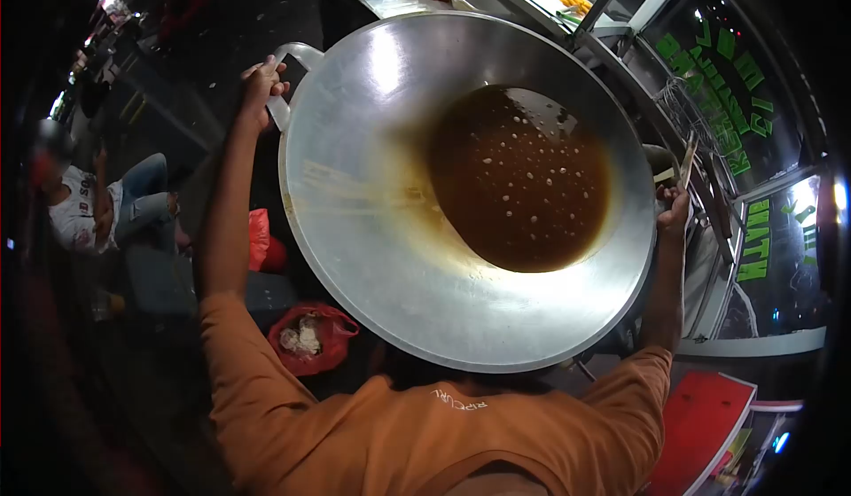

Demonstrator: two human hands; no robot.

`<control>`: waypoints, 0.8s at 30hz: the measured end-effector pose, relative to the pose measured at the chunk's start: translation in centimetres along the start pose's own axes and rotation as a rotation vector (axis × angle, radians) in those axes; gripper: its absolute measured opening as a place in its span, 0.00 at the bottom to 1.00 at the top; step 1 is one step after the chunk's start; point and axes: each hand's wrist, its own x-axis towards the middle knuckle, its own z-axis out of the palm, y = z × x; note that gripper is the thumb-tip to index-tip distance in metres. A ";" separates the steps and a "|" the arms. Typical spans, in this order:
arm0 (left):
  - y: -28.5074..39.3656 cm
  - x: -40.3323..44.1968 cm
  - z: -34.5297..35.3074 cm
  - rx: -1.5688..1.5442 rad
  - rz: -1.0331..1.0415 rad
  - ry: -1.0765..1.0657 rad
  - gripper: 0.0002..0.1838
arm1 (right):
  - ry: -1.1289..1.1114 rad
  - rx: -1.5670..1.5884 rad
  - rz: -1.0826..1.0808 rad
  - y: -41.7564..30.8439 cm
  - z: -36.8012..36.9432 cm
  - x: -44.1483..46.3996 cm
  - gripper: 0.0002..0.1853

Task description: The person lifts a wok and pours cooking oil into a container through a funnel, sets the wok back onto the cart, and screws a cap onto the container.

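Wok [355, 265]: positioned before the person's torso [443, 434], brown liquid [532, 181] pooled right of centre. Left hand [263, 85]: fingers closed around the side handle [301, 51]. Right hand [674, 207]: curled at the opposite edge; exact hold cannot be told. Red bag [306, 363]: near the lower left edge.

On my remote feed I can read "RIPCURL" in small white letters, upside down to me, on the chest of the orange shirt [390, 443]. Large green letters run sideways on the upper glass panel [683, 31] and the lower glass panel [793, 305] to the right; I make out something like "BHATH" on the lower one, the rest I can't read surely. Dark lettering on the seated person's white T-shirt [71, 212] is too blurred for me
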 end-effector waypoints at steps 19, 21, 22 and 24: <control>0.2 3.0 -1.9 0.174 0.011 0.049 0.15 | -0.003 -0.113 0.004 4.1 3.4 2.6 0.13; -0.3 3.4 -1.9 0.174 -0.004 0.071 0.15 | -0.033 -0.103 0.043 4.3 3.9 4.6 0.14; -0.1 3.5 -1.9 0.154 -0.008 0.058 0.15 | -0.062 -0.094 0.040 4.4 4.2 5.9 0.14; -0.2 4.2 -2.0 0.162 -0.008 0.084 0.15 | -0.073 -0.106 0.069 4.7 5.5 7.8 0.13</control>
